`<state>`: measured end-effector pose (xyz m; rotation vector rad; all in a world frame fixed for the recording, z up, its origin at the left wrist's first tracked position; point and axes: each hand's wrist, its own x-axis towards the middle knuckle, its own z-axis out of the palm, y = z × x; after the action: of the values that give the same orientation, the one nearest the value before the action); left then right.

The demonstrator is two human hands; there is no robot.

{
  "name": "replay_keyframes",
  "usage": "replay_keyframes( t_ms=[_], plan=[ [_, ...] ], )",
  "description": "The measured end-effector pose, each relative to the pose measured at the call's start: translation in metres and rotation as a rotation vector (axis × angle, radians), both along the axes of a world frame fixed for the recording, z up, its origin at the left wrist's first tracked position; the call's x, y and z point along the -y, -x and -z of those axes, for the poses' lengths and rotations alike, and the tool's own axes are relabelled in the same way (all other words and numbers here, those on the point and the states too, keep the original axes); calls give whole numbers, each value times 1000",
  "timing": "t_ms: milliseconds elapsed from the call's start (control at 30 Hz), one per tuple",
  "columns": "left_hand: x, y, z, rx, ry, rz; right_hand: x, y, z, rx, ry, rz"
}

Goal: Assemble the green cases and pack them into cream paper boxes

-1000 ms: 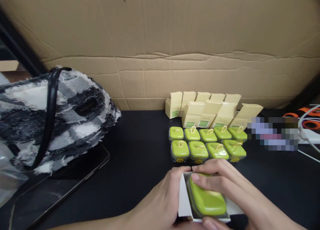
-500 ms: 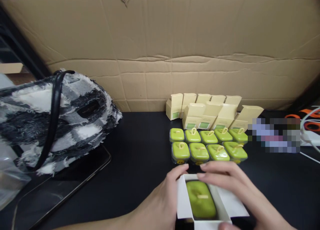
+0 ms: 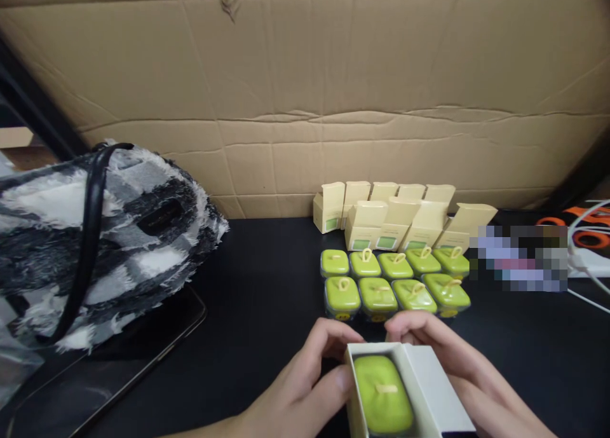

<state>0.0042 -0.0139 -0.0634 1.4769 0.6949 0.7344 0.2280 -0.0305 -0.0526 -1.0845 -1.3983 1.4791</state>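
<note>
Fingers of both my hands are wrapped around the white box (image 3: 419, 387), left hand (image 3: 305, 387) on its left wall, right hand (image 3: 457, 368) cradling the right. The green case (image 3: 382, 393) sits inside, long axis running near-to-far, thumb-side of my left hand closest.

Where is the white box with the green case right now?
In the head view the white box sits bottom centre-right, held between the left hand and right hand, just in front of the rows of green cases.
</note>
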Motion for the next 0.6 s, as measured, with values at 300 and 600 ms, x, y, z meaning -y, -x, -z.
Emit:
replay_keyframes(
  t_ms=[300,600],
  plan=[
    [-2,-1,-1,-86,-60,15,-1,8,5,-115,97,-47],
    [1,1,2,-103,-196,-35,2,15,10,-141,103,-6]
  ],
)
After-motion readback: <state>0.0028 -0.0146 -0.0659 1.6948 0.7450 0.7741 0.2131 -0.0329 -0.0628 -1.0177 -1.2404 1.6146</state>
